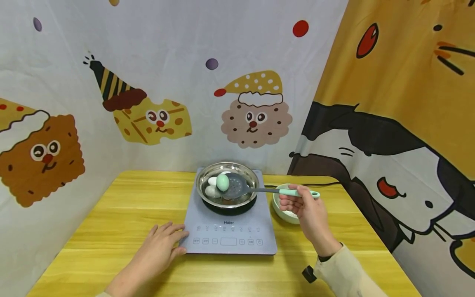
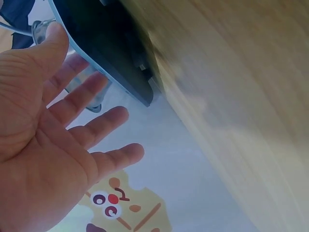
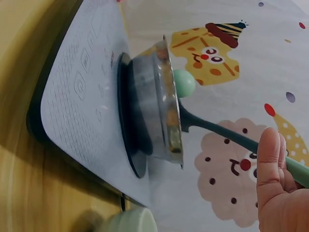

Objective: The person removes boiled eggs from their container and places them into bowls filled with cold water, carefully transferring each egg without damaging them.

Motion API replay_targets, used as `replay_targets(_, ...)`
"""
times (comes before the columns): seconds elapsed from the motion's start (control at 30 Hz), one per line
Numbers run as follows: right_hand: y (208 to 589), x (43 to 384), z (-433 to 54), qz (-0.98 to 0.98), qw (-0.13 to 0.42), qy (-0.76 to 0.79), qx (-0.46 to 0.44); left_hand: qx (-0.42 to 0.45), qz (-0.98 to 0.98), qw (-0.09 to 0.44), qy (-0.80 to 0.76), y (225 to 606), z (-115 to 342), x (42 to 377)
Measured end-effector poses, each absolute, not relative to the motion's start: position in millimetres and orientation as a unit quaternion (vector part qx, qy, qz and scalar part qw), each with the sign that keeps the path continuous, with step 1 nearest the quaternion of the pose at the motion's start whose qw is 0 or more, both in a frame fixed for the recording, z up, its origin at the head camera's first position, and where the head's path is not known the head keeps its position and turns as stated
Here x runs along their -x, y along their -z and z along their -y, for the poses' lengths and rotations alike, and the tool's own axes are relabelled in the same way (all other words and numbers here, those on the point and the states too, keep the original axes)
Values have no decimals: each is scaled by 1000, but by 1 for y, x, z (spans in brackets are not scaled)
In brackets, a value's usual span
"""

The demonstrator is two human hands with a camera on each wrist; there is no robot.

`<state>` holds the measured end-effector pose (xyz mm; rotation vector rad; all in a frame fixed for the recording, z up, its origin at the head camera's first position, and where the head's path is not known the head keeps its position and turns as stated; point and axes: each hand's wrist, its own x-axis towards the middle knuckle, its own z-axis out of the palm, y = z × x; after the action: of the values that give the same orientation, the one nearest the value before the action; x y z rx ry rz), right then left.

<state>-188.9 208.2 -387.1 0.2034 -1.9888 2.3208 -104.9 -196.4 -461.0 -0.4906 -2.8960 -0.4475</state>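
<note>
My right hand [image 1: 307, 210] grips the mint-green handle of a grey slotted skimmer [image 1: 236, 185], its head over the steel pan [image 1: 253, 173]. A pale green egg [image 1: 222, 182] lies at the skimmer's head, showing above the pan's rim in the right wrist view. White and greyish eggs [image 1: 212, 191] sit in the pan beside it. Under the pan is a Haier induction cooker [image 1: 229, 231]. My left hand [image 1: 159, 243] touches the cooker's left front edge, thumb and fingers spread and fairly straight; the left wrist view shows its palm facing the cooker's side [image 2: 108, 58].
A pale green bowl [image 1: 283, 214] stands right of the cooker, partly behind my right hand. A black cable [image 1: 319, 184] runs along the back of the wooden table [image 1: 122, 214]. Printed cloth [image 1: 167, 41] hangs behind the table.
</note>
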Motion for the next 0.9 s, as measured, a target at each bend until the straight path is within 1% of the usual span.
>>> replay_targets(0.2, 384, 182, -222, 641, 58, -762, -67, 158, 973, 73, 151, 461, 196, 104)
replay_targets(0.53, 381, 167, -248, 610, 71, -782, -102, 161, 972, 77, 152, 462, 198, 105)
replay_targets(0.77, 379, 159, -262, 650, 78, -750, -90, 157, 973, 64, 159, 461, 197, 104)
replay_targets(0.9, 379, 157, -269, 661, 75, -742, -81, 159, 971, 70, 163, 461, 196, 104)
